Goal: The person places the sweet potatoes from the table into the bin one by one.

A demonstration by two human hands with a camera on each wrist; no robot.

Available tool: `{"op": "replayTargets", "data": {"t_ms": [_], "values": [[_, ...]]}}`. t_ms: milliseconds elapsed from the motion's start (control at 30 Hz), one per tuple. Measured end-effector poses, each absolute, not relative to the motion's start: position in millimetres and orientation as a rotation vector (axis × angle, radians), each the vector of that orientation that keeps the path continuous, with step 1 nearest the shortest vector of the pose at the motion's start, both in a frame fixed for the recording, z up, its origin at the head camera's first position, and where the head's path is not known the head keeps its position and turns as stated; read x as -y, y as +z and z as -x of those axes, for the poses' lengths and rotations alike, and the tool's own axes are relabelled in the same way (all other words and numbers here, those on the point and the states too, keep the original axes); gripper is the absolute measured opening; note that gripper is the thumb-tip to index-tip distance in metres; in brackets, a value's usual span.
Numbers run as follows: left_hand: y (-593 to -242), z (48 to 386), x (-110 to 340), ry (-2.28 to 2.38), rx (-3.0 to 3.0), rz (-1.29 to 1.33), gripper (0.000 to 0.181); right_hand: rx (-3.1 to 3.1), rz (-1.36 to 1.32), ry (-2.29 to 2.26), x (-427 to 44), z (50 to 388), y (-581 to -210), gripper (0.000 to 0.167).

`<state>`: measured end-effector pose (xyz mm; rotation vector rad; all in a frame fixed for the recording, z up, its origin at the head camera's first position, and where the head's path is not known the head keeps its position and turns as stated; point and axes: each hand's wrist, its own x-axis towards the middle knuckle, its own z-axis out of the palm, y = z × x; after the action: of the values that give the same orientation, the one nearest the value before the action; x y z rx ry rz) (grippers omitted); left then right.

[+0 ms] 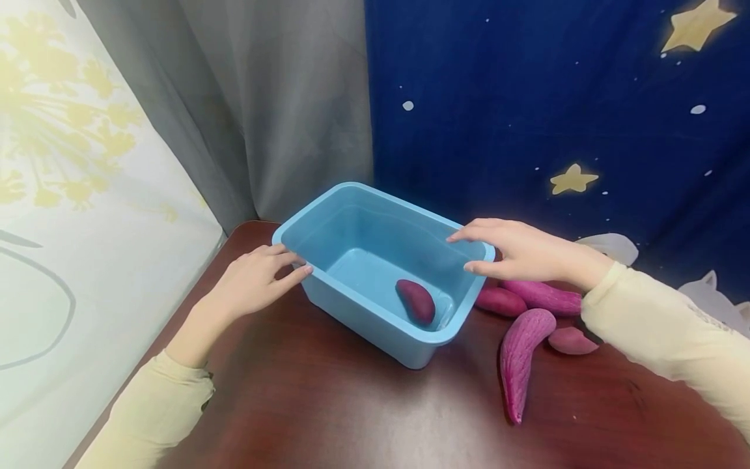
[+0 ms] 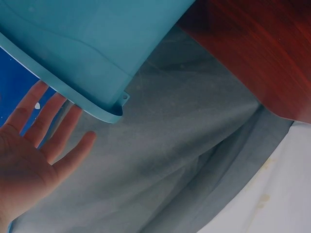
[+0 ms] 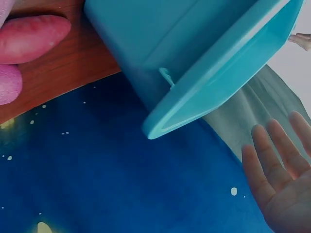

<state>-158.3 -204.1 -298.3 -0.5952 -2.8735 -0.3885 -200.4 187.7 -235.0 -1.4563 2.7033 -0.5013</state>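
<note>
A light blue plastic bin (image 1: 363, 329) stands on the table with one purple sweet potato (image 1: 417, 301) lying on its floor near the right end. My left hand (image 1: 254, 277) is at the bin's left rim, fingers extended; in the left wrist view its fingertips reach the rim (image 2: 73, 97). Over the right end of the bin hovers my right hand (image 1: 515, 251), fingers spread and holding nothing. In the right wrist view a gap shows between that hand (image 3: 286, 179) and the bin's rim (image 3: 214, 73).
Right of the bin lie a long curved purple sweet potato (image 1: 523, 358), a reddish one (image 1: 500, 302), a pinker one (image 1: 545, 298) and another (image 1: 573, 341) partly under my right sleeve. Grey (image 1: 305, 98) and star-patterned blue curtains (image 1: 469, 150) hang behind the brown table (image 1: 351, 410).
</note>
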Motion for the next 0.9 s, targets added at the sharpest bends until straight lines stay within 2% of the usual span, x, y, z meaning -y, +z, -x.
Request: {"op": "replayTargets", "data": {"t_ms": [467, 733, 900], "values": [[-298.7, 158.3, 203.8, -0.388, 2.870, 0.593, 0.039, -2.778, 1.357, -0.486, -221.1, 178.5, -249.1, 0.044], [-299.3, 158.1, 204.3, -0.389, 2.874, 0.589, 0.039, -2.821, 1.537, -0.490, -234.4, 176.0, -257.1, 0.048], [-299.2, 158.3, 204.2, -0.391, 2.866, 0.597, 0.039, -2.863, 1.509, -0.465, -244.9, 172.1, -259.1, 0.050]]}}
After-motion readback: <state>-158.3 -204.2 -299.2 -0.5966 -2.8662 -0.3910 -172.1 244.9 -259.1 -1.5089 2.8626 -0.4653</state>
